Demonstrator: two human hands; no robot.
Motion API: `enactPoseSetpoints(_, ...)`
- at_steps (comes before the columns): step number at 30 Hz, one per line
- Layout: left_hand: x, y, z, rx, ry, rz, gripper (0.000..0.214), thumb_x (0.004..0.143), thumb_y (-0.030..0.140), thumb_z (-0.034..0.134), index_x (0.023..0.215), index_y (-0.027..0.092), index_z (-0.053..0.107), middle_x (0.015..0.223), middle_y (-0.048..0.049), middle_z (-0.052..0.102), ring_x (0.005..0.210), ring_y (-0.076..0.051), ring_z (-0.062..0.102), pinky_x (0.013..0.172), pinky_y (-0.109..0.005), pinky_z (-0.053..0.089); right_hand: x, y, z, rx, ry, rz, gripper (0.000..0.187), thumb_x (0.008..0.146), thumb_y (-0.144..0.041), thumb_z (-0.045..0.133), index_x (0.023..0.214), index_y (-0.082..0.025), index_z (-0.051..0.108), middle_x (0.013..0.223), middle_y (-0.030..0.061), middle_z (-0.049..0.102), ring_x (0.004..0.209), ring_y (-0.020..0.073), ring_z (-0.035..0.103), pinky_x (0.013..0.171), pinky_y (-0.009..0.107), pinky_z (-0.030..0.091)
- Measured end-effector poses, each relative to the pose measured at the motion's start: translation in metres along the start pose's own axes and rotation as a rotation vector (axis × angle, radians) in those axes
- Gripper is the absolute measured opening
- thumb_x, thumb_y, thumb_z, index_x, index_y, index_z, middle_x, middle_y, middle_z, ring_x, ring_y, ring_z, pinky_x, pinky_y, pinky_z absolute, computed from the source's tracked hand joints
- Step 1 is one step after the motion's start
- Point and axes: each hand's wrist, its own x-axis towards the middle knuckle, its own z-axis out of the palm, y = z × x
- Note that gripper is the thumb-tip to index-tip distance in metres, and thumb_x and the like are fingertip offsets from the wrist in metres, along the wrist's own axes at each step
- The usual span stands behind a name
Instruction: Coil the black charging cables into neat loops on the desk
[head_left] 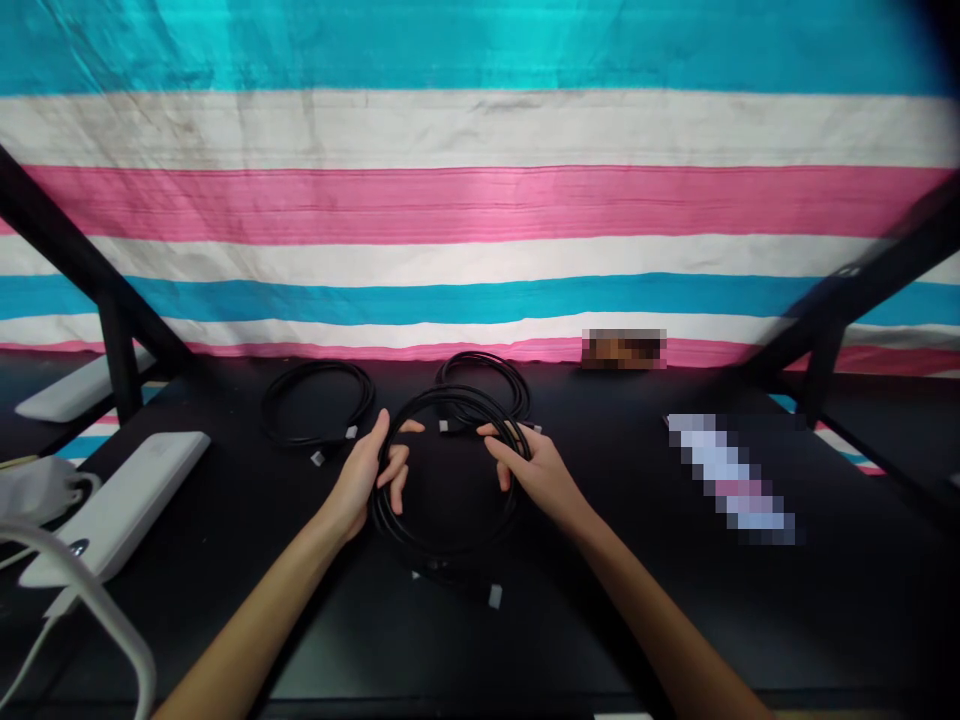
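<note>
A coiled black cable [442,548] is held up between my two hands, its loops forming a ring. My left hand [367,475] is closed round the left side of the coil, fingers curled through the ring. On the opposite side, my right hand [536,465] grips the loops between thumb and fingers. Light-coloured connector ends [495,597] hang at the bottom of the ring. Behind it on the black table lie two more coils: one black cable [281,375] to the left, and another black cable [484,360] partly hidden by the held coil.
A white power bank [142,500] lies at the left, near a white charger [45,490] and a thick white cord [112,610]. Black frame bars [832,310] flank the black table [600,620]. A striped sheet [480,200] hangs behind. Blurred items lie right and back.
</note>
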Motion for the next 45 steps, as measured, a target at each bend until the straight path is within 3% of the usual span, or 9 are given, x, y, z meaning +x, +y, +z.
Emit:
enactPoseSetpoints(6,0.001,-0.004,0.004,0.096,-0.05,-0.084,0.057,0.085,0.061,0.035,0.107,0.012,0.056,0.035,0.0127,0.027,0.022,-0.008,0.032,0.027,-0.017,0.036,0.0,0.002,0.001,0.165,-0.082,0.106,0.055,0.08,-0.043,0.056,0.127,-0.017,0.045,0.06,-0.0043,0.058,0.037,0.0099,0.053,0.029,0.017,0.039)
enactPoseSetpoints(14,0.002,-0.009,0.006,0.201,-0.047,-0.026,0.057,0.086,0.058,0.036,0.11,0.011,0.058,0.036,0.0122,0.031,0.023,-0.007,0.036,0.028,-0.016,0.035,-0.002,0.001,0.003,0.067,-0.018,0.033,0.05,0.085,-0.044,0.05,0.131,-0.024,0.047,0.093,0.0052,0.064,0.039,0.0054,0.053,0.025,0.013,0.033)
enactPoseSetpoints(21,0.001,-0.012,0.006,0.23,-0.053,-0.005,0.054,0.088,0.055,0.036,0.112,0.011,0.058,0.036,0.0118,0.031,0.023,-0.006,0.035,0.027,-0.014,0.029,-0.004,0.004,0.002,-0.099,0.053,-0.061,0.042,0.086,-0.035,0.053,0.127,-0.025,0.055,0.084,0.0023,0.068,0.031,0.0025,0.041,0.028,0.016,0.034)
enactPoseSetpoints(31,0.001,-0.011,0.004,0.255,-0.09,-0.013,0.053,0.088,0.054,0.036,0.111,0.012,0.058,0.037,0.0119,0.032,0.022,-0.006,0.031,0.025,-0.014,0.03,-0.004,0.002,0.003,-0.232,0.108,-0.165,0.036,0.086,-0.028,0.049,0.119,-0.023,0.063,0.075,0.0014,0.067,0.037,0.008,0.049,0.031,0.019,0.039)
enactPoseSetpoints(39,0.0,-0.007,0.005,0.251,-0.087,0.013,0.053,0.088,0.054,0.037,0.111,0.013,0.059,0.035,0.0119,0.03,0.022,-0.007,0.032,0.026,-0.016,0.03,-0.005,0.0,0.003,-0.275,0.128,-0.207,0.035,0.089,-0.026,0.046,0.12,-0.019,0.062,0.076,0.0021,0.065,0.054,0.0128,0.058,0.048,0.023,0.047)
enactPoseSetpoints(45,-0.002,-0.004,0.002,0.293,-0.041,0.065,0.052,0.089,0.051,0.039,0.091,0.01,0.07,0.03,0.007,0.037,0.025,-0.007,0.041,0.033,-0.017,0.03,-0.004,0.001,0.003,-0.308,0.079,-0.308,0.035,0.092,-0.025,0.042,0.121,-0.019,0.06,0.072,0.0002,0.061,0.068,0.0142,0.059,0.071,0.027,0.048)
